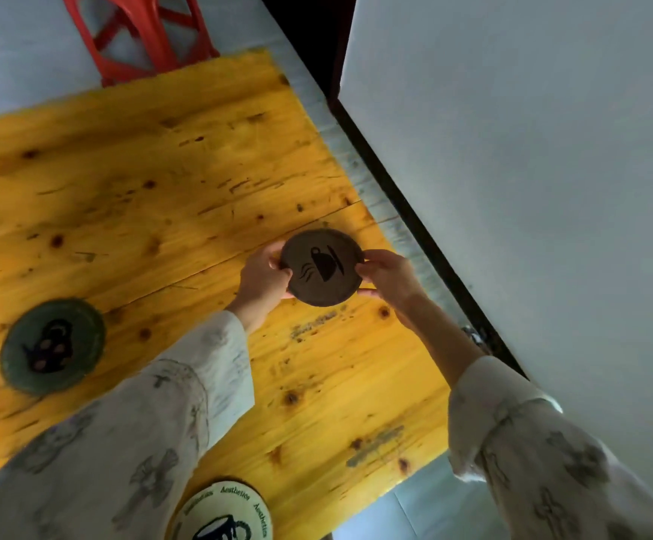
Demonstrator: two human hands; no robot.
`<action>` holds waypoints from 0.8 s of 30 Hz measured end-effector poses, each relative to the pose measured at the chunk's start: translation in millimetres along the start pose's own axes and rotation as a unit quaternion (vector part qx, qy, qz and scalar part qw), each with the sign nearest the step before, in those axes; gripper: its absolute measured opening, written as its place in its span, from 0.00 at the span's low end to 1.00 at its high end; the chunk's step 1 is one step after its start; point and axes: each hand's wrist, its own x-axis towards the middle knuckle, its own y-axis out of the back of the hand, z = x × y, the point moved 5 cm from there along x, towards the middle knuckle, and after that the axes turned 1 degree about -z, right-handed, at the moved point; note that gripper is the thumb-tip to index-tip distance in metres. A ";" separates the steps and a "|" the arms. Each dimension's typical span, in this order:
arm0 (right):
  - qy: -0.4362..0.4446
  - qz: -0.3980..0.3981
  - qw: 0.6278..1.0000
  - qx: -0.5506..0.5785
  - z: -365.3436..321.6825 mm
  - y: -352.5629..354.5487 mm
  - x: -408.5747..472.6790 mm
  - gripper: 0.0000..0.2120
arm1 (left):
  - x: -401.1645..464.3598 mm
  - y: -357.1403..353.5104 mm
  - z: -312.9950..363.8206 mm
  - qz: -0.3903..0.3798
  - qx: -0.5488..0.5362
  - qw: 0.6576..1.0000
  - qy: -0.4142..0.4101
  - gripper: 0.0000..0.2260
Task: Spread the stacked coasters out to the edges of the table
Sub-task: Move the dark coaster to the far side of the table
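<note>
the cream coaster (223, 508) at the table's near edge reads "aesthetics" repeated round its rim.

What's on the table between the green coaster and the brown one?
Only bare yellow wood and the left sleeve lie between green coaster and brown coaster, head view.

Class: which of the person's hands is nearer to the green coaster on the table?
Left. The left hand grips the brown coaster's near side, closer to the green coaster; the right hand grips its far side, beyond.
</note>
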 end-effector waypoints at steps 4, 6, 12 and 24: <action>0.004 0.023 0.998 -0.059 -3.7 6.7 22.6 0.16 | 19.2 -14.7 2.8 0.001 0.140 0.986 -0.088 0.21; 0.025 0.033 0.993 -0.114 -7.5 6.1 30.9 0.13 | 26.6 -18.4 -4.0 -0.003 0.233 0.968 -0.090 0.28; 0.129 0.079 0.963 -0.222 -0.6 5.7 38.9 0.12 | 28.1 -19.6 -15.5 0.020 0.470 0.867 -0.162 0.46; 0.244 0.021 0.788 -0.565 52.4 17.4 42.8 0.29 | 44.4 -30.7 -15.7 0.042 0.517 0.822 -0.236 0.35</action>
